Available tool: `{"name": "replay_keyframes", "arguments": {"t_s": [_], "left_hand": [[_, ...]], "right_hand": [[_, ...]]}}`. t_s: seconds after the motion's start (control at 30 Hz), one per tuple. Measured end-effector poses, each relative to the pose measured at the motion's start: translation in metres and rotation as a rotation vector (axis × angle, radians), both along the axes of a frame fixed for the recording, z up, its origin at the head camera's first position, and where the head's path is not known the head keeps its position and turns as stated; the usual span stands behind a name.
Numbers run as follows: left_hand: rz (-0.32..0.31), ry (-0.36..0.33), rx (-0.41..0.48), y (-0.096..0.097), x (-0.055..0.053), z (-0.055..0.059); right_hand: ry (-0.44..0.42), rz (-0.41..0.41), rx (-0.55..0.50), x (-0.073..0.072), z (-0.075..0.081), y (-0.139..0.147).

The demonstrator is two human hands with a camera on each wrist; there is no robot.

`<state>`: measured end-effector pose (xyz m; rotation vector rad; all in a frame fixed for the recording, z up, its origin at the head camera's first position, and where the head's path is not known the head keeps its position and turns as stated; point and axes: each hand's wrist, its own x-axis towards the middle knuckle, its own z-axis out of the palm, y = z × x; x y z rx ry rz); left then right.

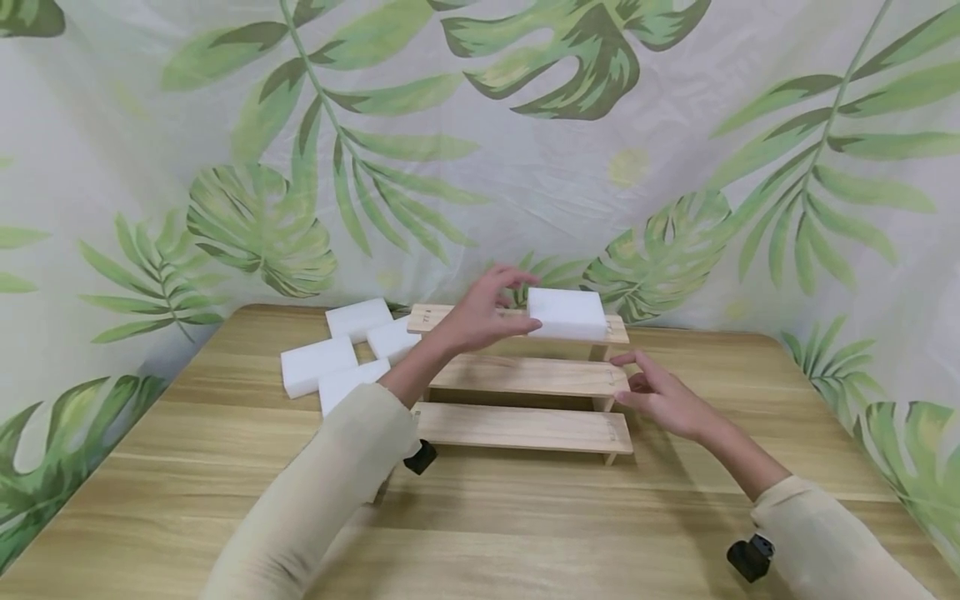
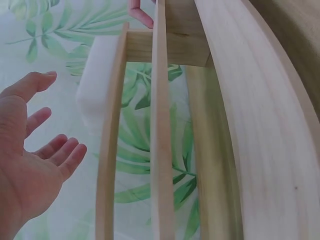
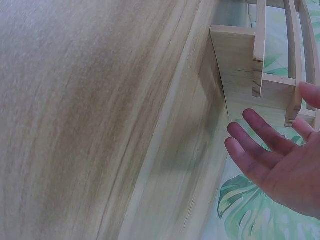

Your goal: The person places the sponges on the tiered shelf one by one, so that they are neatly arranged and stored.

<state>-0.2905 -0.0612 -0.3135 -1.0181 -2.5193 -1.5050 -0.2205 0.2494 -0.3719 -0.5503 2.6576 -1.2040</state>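
A three-tier wooden step shelf [image 1: 517, 375] stands on the table. On the right part of its top tier lies a white foam block [image 1: 566, 312], also seen as a pale block [image 2: 95, 80] in the left wrist view. My left hand [image 1: 487, 312] is just left of that block, fingers spread and thumb near its side; the left wrist view shows the hand [image 2: 37, 155] holding nothing. At the right end of the middle tier, my right hand [image 1: 663, 396] has its thumb and index finger by the board's end. Its other fingers are loosely extended in the right wrist view [image 3: 285, 165].
Several white foam blocks [image 1: 318, 367] lie in a loose group left of the shelf, partly hidden by the left forearm. The wood-grain table [image 1: 525, 533] backs onto a leaf-print cloth [image 1: 540, 200]. A black wrist device [image 1: 750, 557] sits at the right sleeve.
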Motion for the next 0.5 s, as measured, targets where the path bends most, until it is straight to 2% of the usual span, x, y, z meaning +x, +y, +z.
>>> {"name": "replay_keyframes", "arguments": {"t_s": [0.13, 0.33, 0.5], "left_hand": [[-0.005, 0.046, -0.018, -0.006, 0.007, 0.003], [-0.021, 0.116, -0.037, -0.019, 0.018, 0.002], [-0.038, 0.14, -0.029, -0.029, 0.027, 0.005]], "right_hand": [[-0.002, -0.001, 0.002, 0.001, 0.0, -0.001], [-0.003, -0.003, 0.013, 0.001, 0.001, -0.001], [-0.005, -0.001, 0.013, 0.002, 0.002, -0.002]]}}
